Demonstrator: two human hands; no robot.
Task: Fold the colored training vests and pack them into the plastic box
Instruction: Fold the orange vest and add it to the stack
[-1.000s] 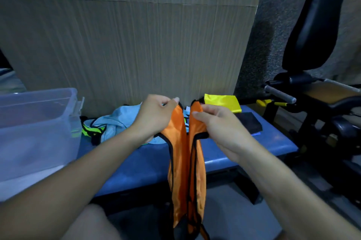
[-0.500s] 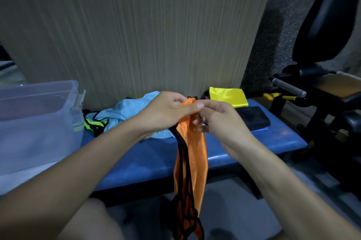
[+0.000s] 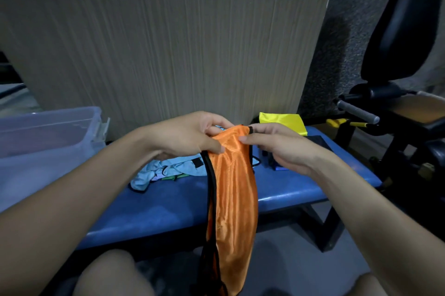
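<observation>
Two hands hold one orange vest (image 3: 234, 189) up in front of a blue bench (image 3: 168, 202). The left hand (image 3: 190, 135) pinches the vest's top edge between thumb and fingers at its 10 o'clock corner, and the right hand (image 3: 279, 149) pinches the same edge at 2 o'clock, thumb on the near face of the cloth. The vest hangs doubled lengthwise, its black trim running down the left side, and its lower end falls past the bench's front edge between the person's knees. A light blue vest (image 3: 166, 170) lies crumpled on the bench, at 9 o'clock from the orange one. A folded yellow vest (image 3: 283, 122) sits at the bench's far edge, at 1 o'clock from the hands. The clear plastic box (image 3: 45, 141) stands at the bench's left end, well apart from the orange vest. Gym equipment (image 3: 397, 103) stands at 3 o'clock.
</observation>
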